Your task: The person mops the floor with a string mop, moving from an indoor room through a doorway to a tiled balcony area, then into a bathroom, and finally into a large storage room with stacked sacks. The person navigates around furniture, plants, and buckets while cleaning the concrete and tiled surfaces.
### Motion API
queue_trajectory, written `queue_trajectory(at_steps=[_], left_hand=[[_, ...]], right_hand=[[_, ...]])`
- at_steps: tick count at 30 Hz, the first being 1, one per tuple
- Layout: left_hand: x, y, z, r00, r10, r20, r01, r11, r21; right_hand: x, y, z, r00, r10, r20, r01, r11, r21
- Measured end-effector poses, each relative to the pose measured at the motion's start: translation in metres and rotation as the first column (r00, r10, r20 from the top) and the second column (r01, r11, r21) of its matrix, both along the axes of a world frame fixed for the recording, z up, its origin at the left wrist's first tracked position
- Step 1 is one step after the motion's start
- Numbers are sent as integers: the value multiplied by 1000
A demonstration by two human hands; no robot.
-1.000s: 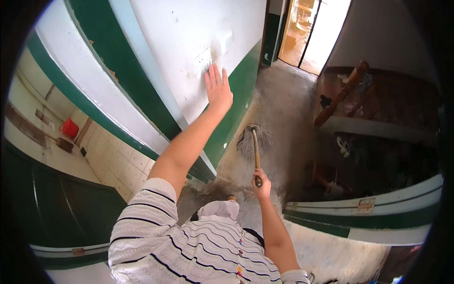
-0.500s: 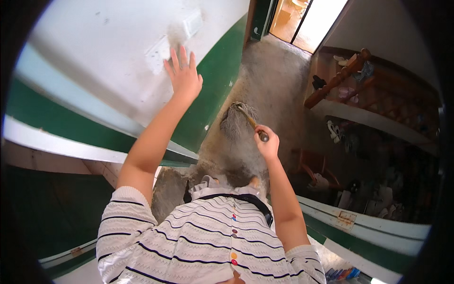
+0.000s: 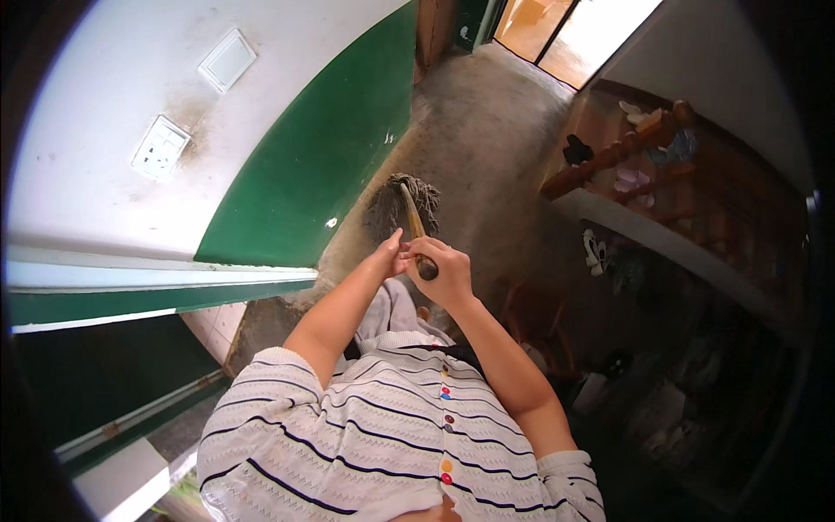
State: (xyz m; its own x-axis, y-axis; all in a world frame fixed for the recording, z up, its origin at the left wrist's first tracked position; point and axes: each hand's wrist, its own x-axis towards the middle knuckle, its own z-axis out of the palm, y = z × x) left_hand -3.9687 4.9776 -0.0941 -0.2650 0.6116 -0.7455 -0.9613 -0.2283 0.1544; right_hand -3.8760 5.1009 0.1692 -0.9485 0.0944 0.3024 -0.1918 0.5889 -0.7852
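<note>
My right hand point(image 3: 445, 268) is closed around the wooden handle of a mop point(image 3: 412, 213), near the dark knob at its upper end. The mop's grey string head point(image 3: 426, 198) lies on the floor ahead, near the foot of the green wall. My left hand point(image 3: 391, 257) is beside the handle, just left of my right hand. Its thumb points up, apart from the handle, and its other fingers reach toward the handle, partly hidden. Whether those fingers touch the handle I cannot make out.
A white and green wall point(image 3: 296, 165) with a socket point(image 3: 161, 146) and a switch point(image 3: 228, 60) stands at left. Wooden stair railings point(image 3: 609, 152) with shoes on the steps rise at right. More shoes point(image 3: 595, 250) lie in shadow. A bright doorway point(image 3: 578, 43) is at the far end.
My left hand has come down from beside the wall switch to the mop handle. My right hand has moved left with the mop, and the view has shifted forward.
</note>
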Motion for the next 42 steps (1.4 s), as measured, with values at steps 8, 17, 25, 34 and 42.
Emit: queue_trajectory(at_steps=[8,17,25,34,42], left_hand=[[-70,125,3,982,186,45,-181,980,-87],[-227,247,-55,963,262,67,-240,941,-239],[-278,353,-24,845,531,66,-487,814,-317],[-328,404,-103,379,921,91,-783,372,-499],[-446,557,-72,485,858,166,-763,508,-400]], right_hand=[[-69,108,17,985,174,5,-174,985,13],[-249,264,43,914,399,73,-375,901,-220],[-392,439,22,773,602,203,-362,679,-638],[-514,538,-115,568,776,275,-217,463,-859],[-617,679,-93,671,681,293,-184,536,-824]])
